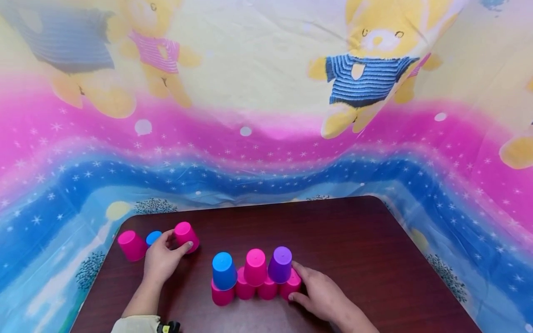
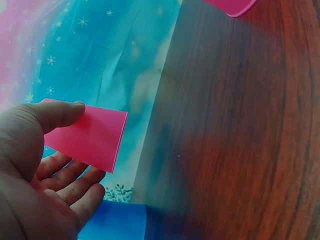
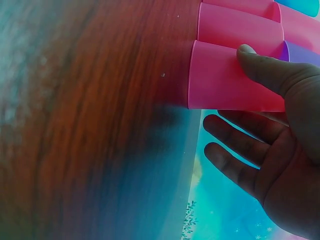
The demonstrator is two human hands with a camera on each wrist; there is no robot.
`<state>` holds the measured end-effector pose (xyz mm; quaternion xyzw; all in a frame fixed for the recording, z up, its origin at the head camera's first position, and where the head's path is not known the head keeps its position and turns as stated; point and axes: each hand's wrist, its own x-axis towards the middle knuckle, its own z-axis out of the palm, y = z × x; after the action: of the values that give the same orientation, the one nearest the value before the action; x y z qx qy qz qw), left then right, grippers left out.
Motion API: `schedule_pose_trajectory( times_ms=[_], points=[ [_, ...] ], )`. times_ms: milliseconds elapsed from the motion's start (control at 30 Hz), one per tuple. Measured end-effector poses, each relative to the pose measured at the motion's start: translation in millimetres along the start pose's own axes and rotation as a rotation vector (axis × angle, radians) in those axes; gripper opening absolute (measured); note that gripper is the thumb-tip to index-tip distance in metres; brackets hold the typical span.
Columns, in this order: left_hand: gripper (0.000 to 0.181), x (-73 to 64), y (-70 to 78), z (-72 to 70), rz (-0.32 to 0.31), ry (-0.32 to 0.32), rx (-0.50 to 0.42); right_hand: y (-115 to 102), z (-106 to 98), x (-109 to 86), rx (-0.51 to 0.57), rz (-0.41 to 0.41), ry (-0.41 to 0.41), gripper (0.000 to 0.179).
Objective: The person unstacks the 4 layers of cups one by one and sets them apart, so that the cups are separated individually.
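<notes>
My left hand (image 1: 161, 260) holds an upside-down pink cup (image 1: 186, 237) between thumb and fingers, close over the table at the left. Beside that hand stands a blue cup (image 1: 153, 237), partly hidden by the fingers. Another pink cup (image 1: 132, 246) is farther left. At the front middle, a bottom row of upside-down pink cups carries a blue cup (image 1: 224, 270), a pink cup (image 1: 255, 267) and a purple cup (image 1: 280, 264). My right hand (image 1: 322, 293) grips the rightmost bottom pink cup (image 3: 220, 77), its thumb along the near side and fingers behind.
The dark wooden table (image 1: 374, 259) has rounded far corners. A printed cloth (image 1: 258, 152) with teddy bears and snowflakes hangs around its back and sides. A watch-like black band (image 1: 168, 327) is at my left sleeve.
</notes>
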<state>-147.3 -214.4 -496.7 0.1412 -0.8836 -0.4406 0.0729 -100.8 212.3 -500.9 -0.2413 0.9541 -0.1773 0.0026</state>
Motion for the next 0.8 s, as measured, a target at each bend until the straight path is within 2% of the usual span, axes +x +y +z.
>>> schedule_pose_trajectory(
  times_ms=[467, 800],
  points=[
    [0.084, -0.1, -13.4, 3.7, -0.028, 0.016, 0.025, 0.3, -0.3, 0.3, 0.005, 0.001, -0.005, 0.077],
    [0.085, 6.5, -29.5, 3.4, -0.038, 0.031, 0.069, -0.4, -0.3, -0.4, 0.001, -0.010, 0.011, 0.077]
  ],
)
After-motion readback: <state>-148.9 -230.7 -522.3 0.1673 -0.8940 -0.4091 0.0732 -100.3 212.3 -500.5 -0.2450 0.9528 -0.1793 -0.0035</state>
